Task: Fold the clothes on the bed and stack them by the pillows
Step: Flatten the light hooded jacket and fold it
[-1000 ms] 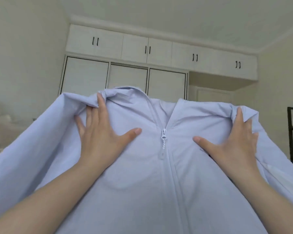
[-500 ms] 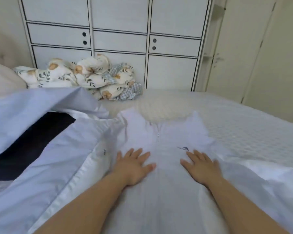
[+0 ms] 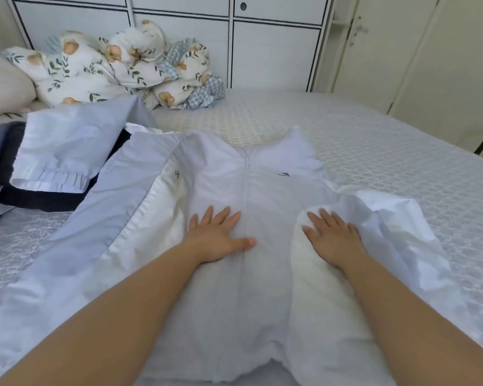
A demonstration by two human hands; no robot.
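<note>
Bed (image 3: pixel 374 151): floral bedding (image 3: pixel 117 65) beyond jacket (image 3: pixel 221 176)

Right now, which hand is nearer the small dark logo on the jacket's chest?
The right hand. It lies flat on the jacket a little below the dark logo, on the same side of the zipper. The left hand presses flat across the zipper, farther away.

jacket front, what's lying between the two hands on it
In the head view, only the jacket itself: its closed zip runs up the bare fabric between the left hand and the right hand.
</note>
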